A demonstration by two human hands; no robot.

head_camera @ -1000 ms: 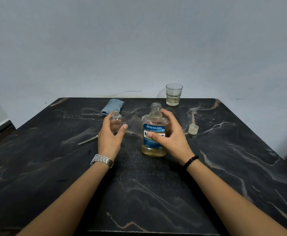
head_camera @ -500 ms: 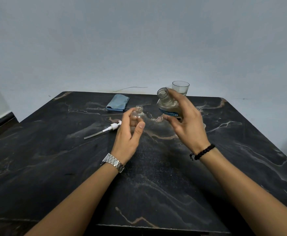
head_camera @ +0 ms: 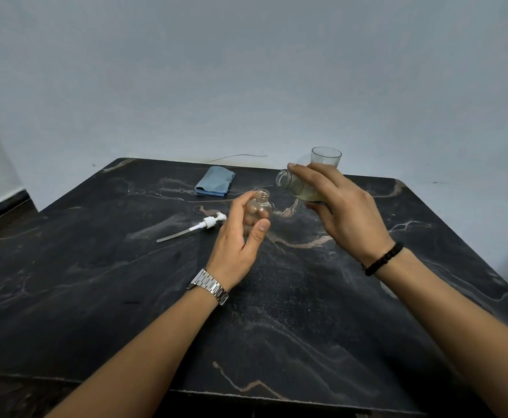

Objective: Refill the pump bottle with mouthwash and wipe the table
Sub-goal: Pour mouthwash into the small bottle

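My left hand (head_camera: 240,236) grips a small clear pump bottle (head_camera: 260,206), uncapped and upright on the dark marble table (head_camera: 277,327). My right hand (head_camera: 346,212) holds the open mouthwash bottle (head_camera: 295,185) tipped to the left, its mouth just above and to the right of the small bottle's neck. Yellowish liquid sits in the tilted bottle. The white pump head (head_camera: 207,223) with its long tube lies flat on the table to the left of my left hand.
A folded blue cloth (head_camera: 215,181) lies near the table's far edge. A drinking glass (head_camera: 326,156) stands behind my right hand at the back. A thin wire (head_camera: 237,156) runs along the wall at the far edge.
My right hand lifted the mouthwash bottle off the table and tipped it leftward toward the small bottle. My left hand kept its hold on the small bottle. The view shifted.
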